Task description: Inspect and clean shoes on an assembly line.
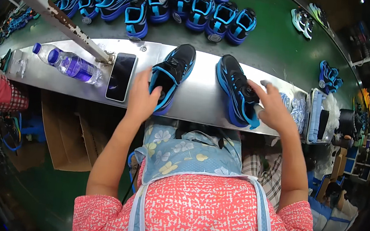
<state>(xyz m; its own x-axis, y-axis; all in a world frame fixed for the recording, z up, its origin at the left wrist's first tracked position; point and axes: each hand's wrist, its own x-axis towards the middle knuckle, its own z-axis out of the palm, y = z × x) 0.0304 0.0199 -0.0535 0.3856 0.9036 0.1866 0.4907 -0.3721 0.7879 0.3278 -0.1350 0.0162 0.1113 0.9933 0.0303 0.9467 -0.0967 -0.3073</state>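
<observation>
Two black sneakers with blue trim stand apart on the metal ledge, toes pointing away from me. My left hand [143,96] grips the left sneaker [182,63] by its collar, with the thumb at the opening and the fingers along the outer side. My right hand [272,106] is at the opening of the right sneaker [231,77]. Its index finger reaches the tongue, and the thumb is spread apart from it near the heel collar. A grey covering shows on one right fingertip. The inside of the right sneaker is mostly hidden.
Rows of similar sneakers [200,12] stand on the green surface [264,47] beyond the ledge. A phone [121,77], plastic bottles [75,66] and a chipped metal post [64,21] are on the left. Packets [298,110] and a bin [315,115] sit on the right.
</observation>
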